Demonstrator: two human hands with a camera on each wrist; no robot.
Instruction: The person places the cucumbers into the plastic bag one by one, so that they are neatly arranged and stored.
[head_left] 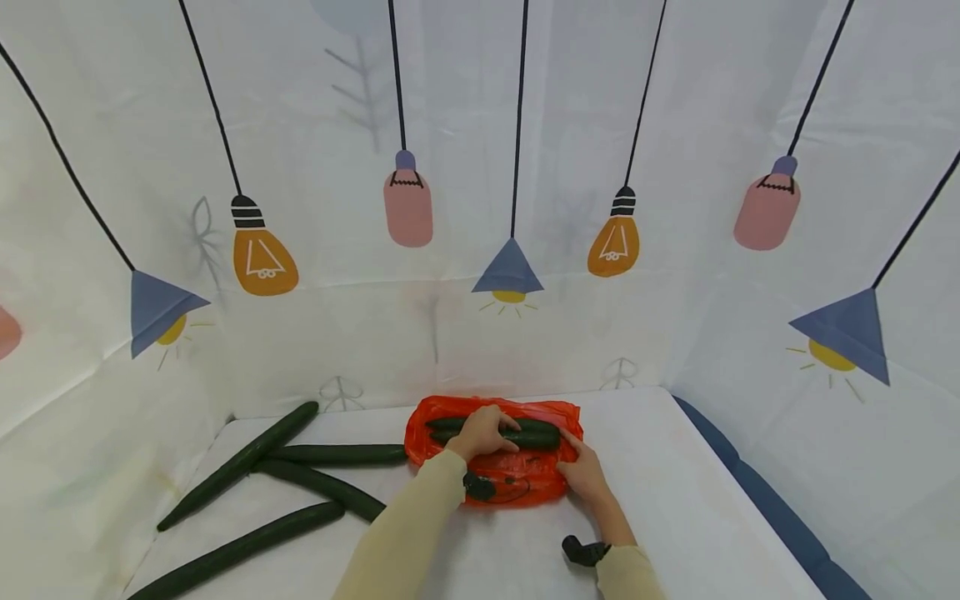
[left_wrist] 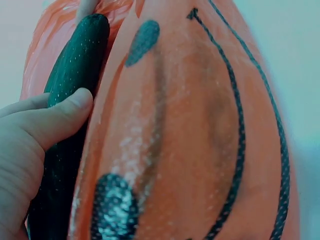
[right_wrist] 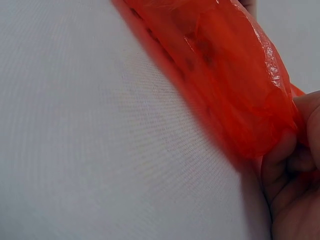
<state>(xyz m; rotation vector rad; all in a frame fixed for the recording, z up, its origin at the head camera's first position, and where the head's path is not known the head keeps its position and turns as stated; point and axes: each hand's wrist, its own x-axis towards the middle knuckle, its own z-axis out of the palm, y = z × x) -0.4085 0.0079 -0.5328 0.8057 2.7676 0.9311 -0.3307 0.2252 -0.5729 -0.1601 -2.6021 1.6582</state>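
Observation:
A red plastic bag (head_left: 551,490) with a dark printed smile lies on the white table. On it, within its raised edges, lie dark green cucumbers (head_left: 536,437), side by side. My left hand (head_left: 480,433) grips one of them from above; in the left wrist view the thumb lies across the cucumber (left_wrist: 75,65), beside the bag's printed side (left_wrist: 190,125). At the bag's right end, my right hand (head_left: 585,471) pinches the plastic near the cucumber tips. The right wrist view shows curled fingers (right_wrist: 280,160) on the bunched bag (right_wrist: 240,80).
Several long cucumbers lie to the left: one slanting (head_left: 240,467) at the back, one straight (head_left: 345,455) reaching the bag, one (head_left: 322,483) partly behind the left sleeve, one (head_left: 240,550) nearer the front. A white curtain with printed lamps (head_left: 508,271) encloses the table (head_left: 712,517).

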